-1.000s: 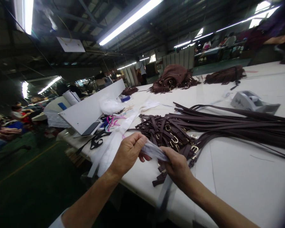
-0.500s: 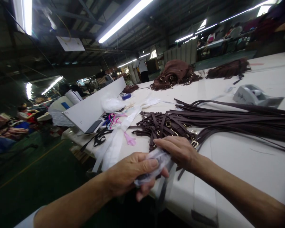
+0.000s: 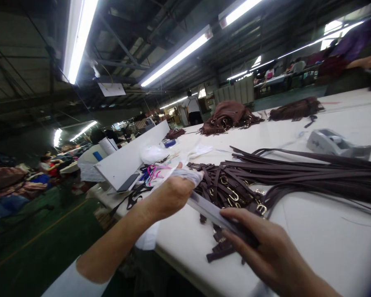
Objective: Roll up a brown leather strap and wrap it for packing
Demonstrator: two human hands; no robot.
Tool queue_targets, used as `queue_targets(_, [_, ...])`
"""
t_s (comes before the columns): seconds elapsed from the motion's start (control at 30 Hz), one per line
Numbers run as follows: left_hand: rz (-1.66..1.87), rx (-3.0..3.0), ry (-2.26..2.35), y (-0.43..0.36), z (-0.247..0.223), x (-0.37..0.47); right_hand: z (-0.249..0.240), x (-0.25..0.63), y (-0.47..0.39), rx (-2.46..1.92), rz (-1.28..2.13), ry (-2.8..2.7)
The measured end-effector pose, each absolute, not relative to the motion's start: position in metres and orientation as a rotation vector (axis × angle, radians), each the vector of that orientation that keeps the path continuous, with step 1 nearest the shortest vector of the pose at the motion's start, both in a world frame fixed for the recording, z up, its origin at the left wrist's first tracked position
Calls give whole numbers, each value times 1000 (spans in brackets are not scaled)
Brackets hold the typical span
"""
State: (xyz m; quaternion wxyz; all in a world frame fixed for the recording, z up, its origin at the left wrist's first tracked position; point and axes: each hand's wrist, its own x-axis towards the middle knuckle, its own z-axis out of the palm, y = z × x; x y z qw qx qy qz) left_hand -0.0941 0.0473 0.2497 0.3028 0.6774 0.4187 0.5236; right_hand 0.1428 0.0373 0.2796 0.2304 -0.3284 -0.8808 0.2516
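My left hand [image 3: 173, 192] is closed around a crumpled bundle of translucent plastic wrap [image 3: 188, 175] near the table's front edge. From it a see-through plastic strip [image 3: 208, 208] stretches down to my right hand [image 3: 272, 245]. The right thumb and fingers close on a dark strap end that lies along this strip; blur hides exactly how the two are joined. Right beyond my hands lies a pile of dark brown leather straps [image 3: 297, 173] with gold-coloured buckles and clips [image 3: 233, 194]. Some strap ends [image 3: 219, 249] hang near the table edge below the strip.
A grey tape dispenser [image 3: 334, 144] stands at the right. Brown fringed bags [image 3: 225, 117] lie at the back. At the left are a white board [image 3: 126, 163], a dark phone-like slab [image 3: 128, 182], pink ribbons [image 3: 154, 173] and white plastic sheeting [image 3: 198, 152]. Another person's arm [image 3: 365, 62] shows far right.
My hands have moved apart, the left up and away, the right down towards me. The plastic strip now stretches between them. The camera view has tilted upward.
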Motion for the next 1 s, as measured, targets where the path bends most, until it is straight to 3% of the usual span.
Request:
queue_targets(0.1, [1235, 1944, 1100, 29, 240, -80, 324, 140, 73, -760, 326, -2614])
queue_targets(0.2, [1124, 1834, 1079, 7, 255, -71, 351, 123, 112, -766, 413, -2791])
queue_targets(0.3, [1189, 1363, 858, -1, 285, -70, 345, 101, 131, -823, 1319, -2743])
queue_targets(0.37, [1377, 1056, 654, 8, 309, -75, 323, 87, 122, -772, 2064, -2323])
queue_targets(0.47, [1687, 803, 513, 37, 343, -94, 280, 71, 87, -682, 2457, -1703])
queue_targets(0.53, [1834, 749, 485, 58, 360, -109, 258, 69, 63, -852, 2300, -1579])
queue_targets(0.67, [2057, 891, 550, 89, 363, -127, 241, 91, 35, -1188, 1550, -1835])
queue_targets(0.83, [1963, 1582, 1046, 98, 334, -114, 253, 126, 40, -1065, 857, -2237])
queue_targets(0.93, [1916, 1923, 1292, 100, 315, -110, 279, 138, 45, -1007, 939, -2319])
queue_targets(1.0, [1805, 2280, 1359, 101, 300, -109, 306, 145, 49, -1126, 1242, -2186])
